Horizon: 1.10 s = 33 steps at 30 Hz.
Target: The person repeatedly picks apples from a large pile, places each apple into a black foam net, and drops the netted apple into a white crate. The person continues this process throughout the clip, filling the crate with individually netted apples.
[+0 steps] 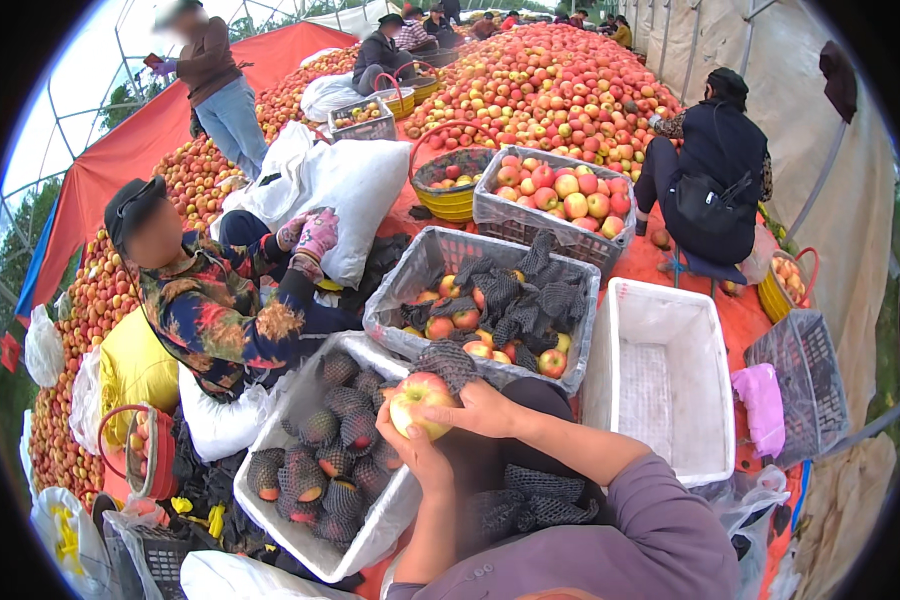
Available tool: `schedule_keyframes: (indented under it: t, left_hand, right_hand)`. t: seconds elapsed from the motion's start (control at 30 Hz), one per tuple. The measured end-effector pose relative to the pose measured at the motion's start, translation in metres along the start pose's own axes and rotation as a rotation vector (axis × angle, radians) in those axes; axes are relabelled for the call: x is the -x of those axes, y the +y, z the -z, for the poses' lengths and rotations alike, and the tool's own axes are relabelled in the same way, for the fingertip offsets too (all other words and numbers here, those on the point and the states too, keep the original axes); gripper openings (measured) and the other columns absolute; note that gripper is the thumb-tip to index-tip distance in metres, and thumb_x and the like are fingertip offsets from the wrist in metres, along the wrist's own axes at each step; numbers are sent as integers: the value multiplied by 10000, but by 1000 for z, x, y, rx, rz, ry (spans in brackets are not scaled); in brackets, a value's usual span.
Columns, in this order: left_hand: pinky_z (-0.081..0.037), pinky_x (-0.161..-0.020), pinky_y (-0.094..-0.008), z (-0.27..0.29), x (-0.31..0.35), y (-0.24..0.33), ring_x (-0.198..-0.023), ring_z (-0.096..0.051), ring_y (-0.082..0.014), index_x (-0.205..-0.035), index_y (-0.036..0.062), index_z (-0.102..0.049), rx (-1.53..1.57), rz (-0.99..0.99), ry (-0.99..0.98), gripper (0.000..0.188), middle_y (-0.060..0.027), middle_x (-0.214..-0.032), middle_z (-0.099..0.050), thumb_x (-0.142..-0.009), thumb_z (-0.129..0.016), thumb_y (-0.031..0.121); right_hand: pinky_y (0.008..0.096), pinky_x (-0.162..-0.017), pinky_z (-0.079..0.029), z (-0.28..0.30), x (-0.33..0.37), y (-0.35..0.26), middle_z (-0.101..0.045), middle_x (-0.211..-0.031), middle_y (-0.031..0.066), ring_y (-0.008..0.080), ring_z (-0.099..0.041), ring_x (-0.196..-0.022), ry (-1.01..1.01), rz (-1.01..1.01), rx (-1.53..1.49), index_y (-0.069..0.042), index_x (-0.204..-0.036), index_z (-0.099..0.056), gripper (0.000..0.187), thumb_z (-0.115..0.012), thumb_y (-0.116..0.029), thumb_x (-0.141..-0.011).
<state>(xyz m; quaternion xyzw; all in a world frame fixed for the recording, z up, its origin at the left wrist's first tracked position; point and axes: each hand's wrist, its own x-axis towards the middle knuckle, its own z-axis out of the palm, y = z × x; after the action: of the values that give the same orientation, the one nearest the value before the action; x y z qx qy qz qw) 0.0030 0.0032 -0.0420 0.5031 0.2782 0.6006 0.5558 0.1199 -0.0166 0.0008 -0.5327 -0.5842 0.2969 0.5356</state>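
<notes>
A yellow-red apple (418, 403) is between my two hands, above a white foam box (270, 447). My left hand (422, 460) is closed round it from below and the left. With its fingers against the apple's right side, my right hand (488, 410) is closed on it too. Just above my right hand is a dark foam net sleeve (448, 364); whether that hand grips it, I cannot tell. Netted apples (342, 497) fill the white box below. Ahead, a plastic-lined crate (410, 345) has bare apples and loose dark sleeves in it. More sleeves (540, 485) lie on my lap.
At right stands an empty white foam box (710, 400), with a pink bundle (760, 405) beside it. A full apple crate (570, 238) stands ahead, before a large apple heap (560, 90). One person (220, 310) sits at left, another (715, 190) crouches at right.
</notes>
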Motion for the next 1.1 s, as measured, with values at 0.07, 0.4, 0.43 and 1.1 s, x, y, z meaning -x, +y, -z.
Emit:
schedule_keyframes:
  t: [0.07,0.4,0.43,1.1]
  left_hand:
    - [-300,-1004,-366,3,9,15,-1163,-400,-242,-1282,6,-327,128,64,3,566,-150,-1249,-389,-931,-398,444]
    - [-458,-926,-410,97,50,-13,-1112,-538,-301,-1247,-31,-459,848,883,-489,515,-189,-1240,-523,-949,-329,369]
    - [-469,-918,-413,102,58,-16,-1101,-552,-312,-1267,-26,-450,931,911,-452,525,-194,-1248,-522,-945,-330,372]
    - [-416,-984,-369,74,17,34,-1145,-509,-202,-1284,40,-426,707,745,-77,572,-94,-1231,-516,-845,-633,343]
  right_hand:
    - [332,-735,-463,-2,11,0,-633,-830,123,201,-596,-789,-57,-46,34,18,-938,-624,532,-698,-467,-731]
    - [326,-959,-417,-6,76,-11,-504,-1234,102,181,-509,-1124,-554,-418,-1137,26,-1265,-413,745,-741,-361,-720]
    - [330,-972,-409,-8,75,-11,-473,-1273,107,188,-488,-1157,-619,-469,-1170,22,-1300,-372,824,-749,-399,-700]
    - [450,-990,-351,-49,30,-17,-365,-1333,194,395,-406,-1200,-114,333,217,-136,-1136,-555,533,-747,-148,-639]
